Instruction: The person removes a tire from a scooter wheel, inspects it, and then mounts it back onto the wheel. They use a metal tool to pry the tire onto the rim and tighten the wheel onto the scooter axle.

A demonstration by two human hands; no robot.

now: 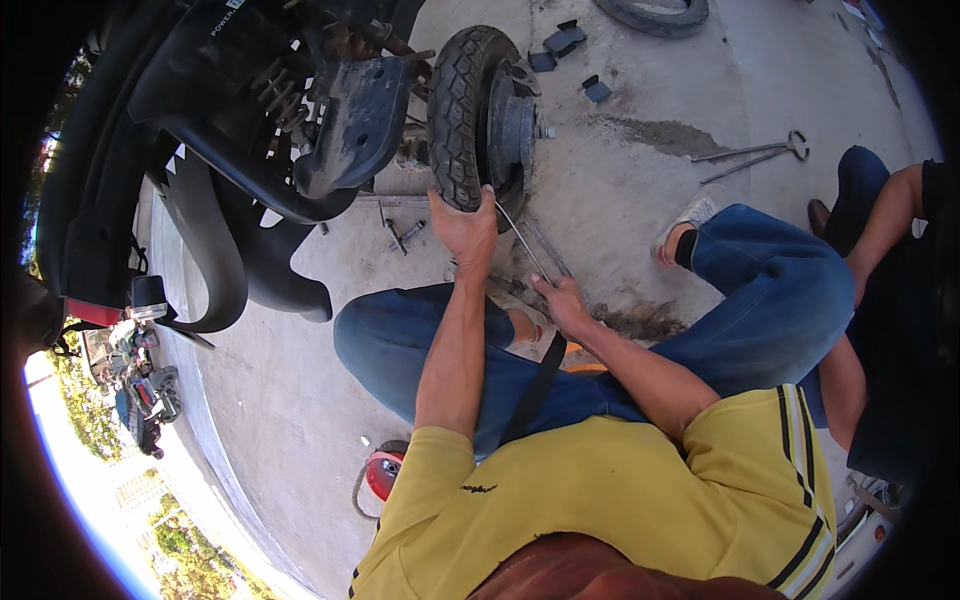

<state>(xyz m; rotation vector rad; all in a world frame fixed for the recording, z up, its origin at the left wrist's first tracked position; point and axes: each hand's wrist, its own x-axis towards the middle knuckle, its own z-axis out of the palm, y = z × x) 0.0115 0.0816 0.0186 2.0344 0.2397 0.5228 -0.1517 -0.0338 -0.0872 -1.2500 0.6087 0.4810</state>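
A wheel with a knobby black tire (455,125) stands upright in front of me, its grey hub (512,130) and axle end facing right. My left hand (466,228) grips the near lower part of the tire, thumb on the side by the rim. In my right hand (565,305) is the near end of a thin metal tire lever (519,236). The lever's far end reaches the tire's edge beside my left thumb; whether it sits under the bead cannot be made out. A second metal bar (548,245) lies close to the lever, partly hidden.
A black vehicle body (350,130) stands left of the wheel. Bolts (405,238) lie below it. Dark brackets (565,38), a loose tire (655,15) and long metal tongs (755,155) are on the concrete. Another person (890,250) sits close at right. A red wheel (382,472) lies at lower left.
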